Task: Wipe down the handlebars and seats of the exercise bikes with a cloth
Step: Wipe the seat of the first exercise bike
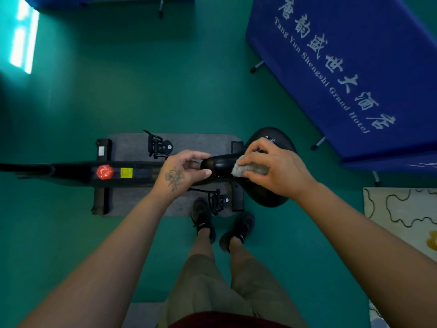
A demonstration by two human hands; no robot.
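A black exercise bike (132, 172) lies across the view, seen from above, with a red knob (104, 172) on its frame. Its black seat (218, 163) is at the right end. My left hand (182, 172) grips the narrow nose of the seat. My right hand (276, 169) presses a grey fluffy cloth (238, 169) onto the top of the seat. The handlebars run out of view past the left edge.
The bike stands on a grey mat (196, 144) on a green floor (165, 79). Black pedals (159, 145) stick out on both sides. My feet (203, 218) are beside the near pedal. A blue table-tennis table (354, 55) stands at the right, a patterned rug (402, 209) below it.
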